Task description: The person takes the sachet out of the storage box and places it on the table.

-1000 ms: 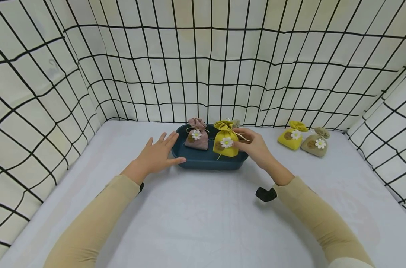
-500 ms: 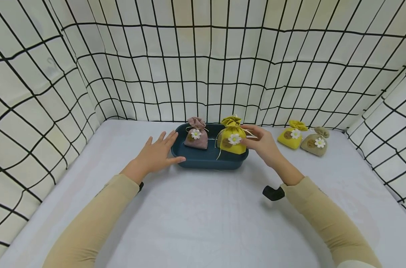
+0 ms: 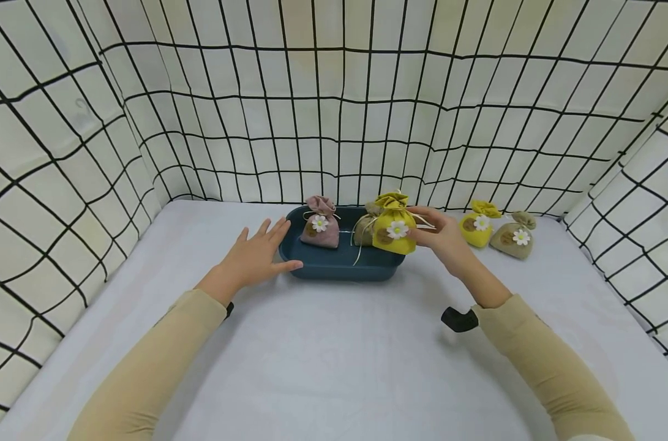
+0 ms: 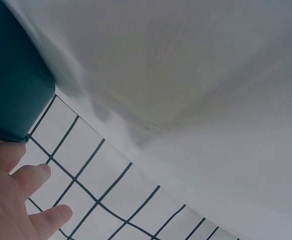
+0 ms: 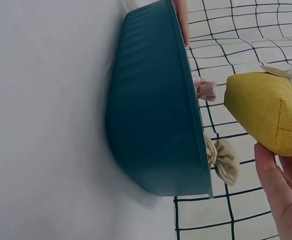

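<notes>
My right hand [image 3: 442, 237] pinches a yellow drawstring pouch [image 3: 393, 236] with a white daisy on its front, held up over the right end of a dark teal tub [image 3: 345, 271]. The right wrist view shows this yellow pouch [image 5: 266, 110] raised above the tub's rim [image 5: 192, 100]. Inside the tub stand a pink pouch [image 3: 320, 236] at the left and a beige pouch [image 3: 362, 233], partly hidden behind the yellow one. Spread out flat, my left hand [image 3: 251, 257] rests its fingers against the tub's left end; in the left wrist view fingertips [image 4: 8, 152] touch the rim.
To the right on the white table [image 3: 334, 355] lie a second yellow pouch [image 3: 474, 228] and another beige pouch [image 3: 511, 240], side by side. White sheeting with a black wire grid [image 3: 339, 110] rises along the back and both sides.
My right hand has carried the yellow pouch rightward across the tub, uncovering more of the beige pouch inside. The left hand keeps its place at the tub's left end.
</notes>
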The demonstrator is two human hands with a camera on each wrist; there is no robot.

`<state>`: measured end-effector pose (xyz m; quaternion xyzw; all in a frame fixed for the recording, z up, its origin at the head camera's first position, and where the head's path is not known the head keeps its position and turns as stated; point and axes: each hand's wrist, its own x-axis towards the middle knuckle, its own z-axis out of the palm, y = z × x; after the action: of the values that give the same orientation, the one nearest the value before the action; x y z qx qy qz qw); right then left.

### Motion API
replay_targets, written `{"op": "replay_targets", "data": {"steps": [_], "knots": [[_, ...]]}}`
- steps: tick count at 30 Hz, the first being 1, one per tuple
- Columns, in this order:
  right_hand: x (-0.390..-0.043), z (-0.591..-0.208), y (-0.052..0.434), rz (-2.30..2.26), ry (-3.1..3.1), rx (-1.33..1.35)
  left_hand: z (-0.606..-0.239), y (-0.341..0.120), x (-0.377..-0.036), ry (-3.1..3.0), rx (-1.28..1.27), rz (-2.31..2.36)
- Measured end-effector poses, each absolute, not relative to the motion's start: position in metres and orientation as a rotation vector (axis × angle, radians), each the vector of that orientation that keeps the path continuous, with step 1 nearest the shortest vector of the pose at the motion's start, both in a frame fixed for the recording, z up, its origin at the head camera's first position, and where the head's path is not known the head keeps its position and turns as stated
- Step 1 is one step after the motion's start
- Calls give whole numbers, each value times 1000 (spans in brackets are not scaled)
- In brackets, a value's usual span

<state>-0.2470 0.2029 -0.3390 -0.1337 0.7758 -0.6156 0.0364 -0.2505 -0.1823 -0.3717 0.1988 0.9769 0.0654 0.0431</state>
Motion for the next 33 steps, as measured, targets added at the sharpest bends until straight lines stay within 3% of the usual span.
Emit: {"op": "replay_targets", "data": {"steps": [33], "knots": [[-228,-335,273,-2043,2435,-238,-372,-182,-249,2991,589,204]]}}
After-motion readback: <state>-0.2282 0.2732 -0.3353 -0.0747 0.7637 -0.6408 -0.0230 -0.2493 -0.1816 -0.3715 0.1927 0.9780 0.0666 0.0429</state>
